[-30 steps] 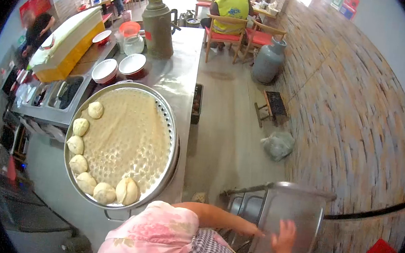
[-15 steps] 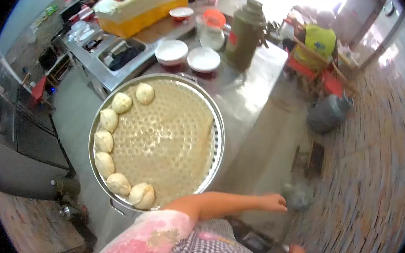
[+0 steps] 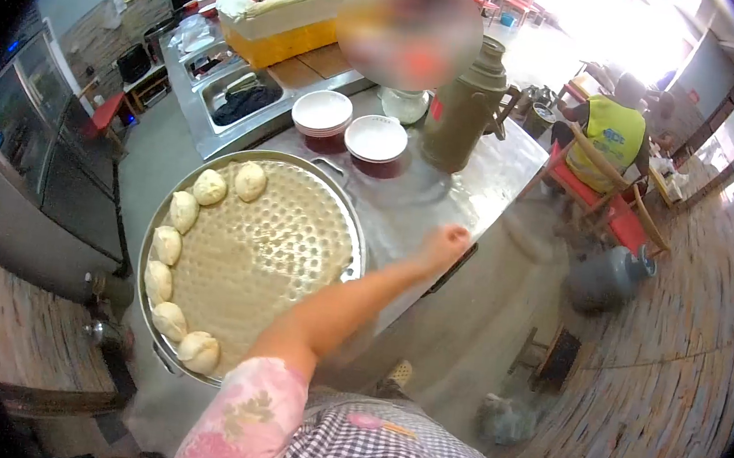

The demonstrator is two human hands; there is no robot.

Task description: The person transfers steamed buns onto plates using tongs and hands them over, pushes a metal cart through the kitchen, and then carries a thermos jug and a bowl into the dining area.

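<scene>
My left arm reaches across the near right part of the round steamer tray (image 3: pixel 293 257). Beyond its rim, my left hand (image 3: pixel 447 244) is over the right edge of the metal counter (image 3: pixel 499 189). Its fingers are curled in, with nothing visible in them. Several pale dough buns (image 3: pixel 167 245) line the tray's left side in a curve, and the rest of its dimpled surface is bare. My right hand is out of view.
Stacked white bowls (image 3: pixel 322 112) and more bowls (image 3: pixel 376 139) stand behind the tray, beside a tall green flask (image 3: pixel 464 115). A yellow foam box (image 3: pixel 284 36) lies farther back. At right are a person in a yellow vest (image 3: pixel 610 138), a gas cylinder (image 3: pixel 605 281) and a low stool (image 3: pixel 558 358).
The view has swung from the metal cart on the right toward the counter. My left hand has moved up over the counter's edge. My right hand has left the view.
</scene>
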